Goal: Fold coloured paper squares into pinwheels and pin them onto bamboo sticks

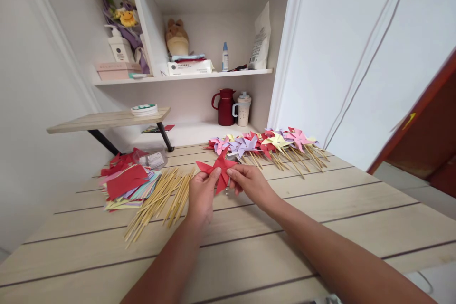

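Note:
Both hands hold a red paper pinwheel (218, 169) just above the wooden table (320, 218). My left hand (201, 194) pinches its lower left side with thumb and fingers closed. My right hand (249, 183) pinches its right side near the centre, fingers closed, with something small and metallic showing below the paper. A loose pile of bamboo sticks (160, 199) lies left of my left hand. A stack of coloured paper squares (128, 185), red on top, sits further left.
A row of finished pinwheels on sticks (270, 145) lies at the table's far side. Behind stand a red jug (225, 107) and a speckled cup (243, 109); shelves above hold bottles and boxes. A small raised shelf (107, 120) stands at far left.

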The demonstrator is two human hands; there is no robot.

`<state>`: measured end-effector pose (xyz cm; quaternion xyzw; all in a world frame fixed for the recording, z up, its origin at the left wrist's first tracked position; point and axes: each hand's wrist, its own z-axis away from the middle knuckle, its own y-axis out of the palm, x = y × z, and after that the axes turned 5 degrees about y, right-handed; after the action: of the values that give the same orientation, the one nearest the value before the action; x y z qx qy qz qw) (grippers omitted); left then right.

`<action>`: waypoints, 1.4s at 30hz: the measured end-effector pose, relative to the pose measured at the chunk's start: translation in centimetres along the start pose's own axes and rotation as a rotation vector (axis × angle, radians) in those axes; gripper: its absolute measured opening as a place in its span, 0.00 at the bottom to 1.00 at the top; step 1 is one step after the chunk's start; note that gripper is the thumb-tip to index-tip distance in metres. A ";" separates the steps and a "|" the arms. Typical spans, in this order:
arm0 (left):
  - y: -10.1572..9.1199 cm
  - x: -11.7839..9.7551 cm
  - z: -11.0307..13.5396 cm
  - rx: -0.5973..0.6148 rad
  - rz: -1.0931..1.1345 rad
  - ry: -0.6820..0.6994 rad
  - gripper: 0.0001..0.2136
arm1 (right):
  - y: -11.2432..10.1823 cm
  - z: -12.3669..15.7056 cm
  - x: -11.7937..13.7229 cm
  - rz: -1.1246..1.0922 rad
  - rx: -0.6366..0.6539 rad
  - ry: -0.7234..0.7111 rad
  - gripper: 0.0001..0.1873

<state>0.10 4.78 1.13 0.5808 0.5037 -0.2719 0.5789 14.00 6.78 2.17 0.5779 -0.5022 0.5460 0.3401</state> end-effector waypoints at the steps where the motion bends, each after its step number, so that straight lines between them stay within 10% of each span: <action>1: 0.0 0.0 0.0 0.001 -0.008 0.004 0.15 | 0.0 0.0 0.0 0.004 -0.007 -0.004 0.20; 17: 0.4 -0.5 0.2 -0.112 -0.065 0.045 0.15 | 0.1 0.4 0.3 0.024 -0.048 -0.057 0.23; 23: -0.1 -0.7 -0.1 -0.209 -0.040 0.054 0.14 | -1.0 0.2 0.6 0.164 -0.292 -0.286 0.18; 30: 0.1 -0.5 0.0 -0.166 -0.033 0.025 0.14 | -0.3 0.2 0.4 -0.145 -0.024 -0.031 0.34; 42: 0.2 -0.1 0.1 -0.116 -0.056 0.021 0.16 | -0.2 -0.2 0.0 -0.288 0.003 0.041 0.13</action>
<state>0.24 4.66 1.24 0.5346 0.5406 -0.2524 0.5985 14.11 7.05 2.28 0.6330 -0.4062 0.5041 0.4244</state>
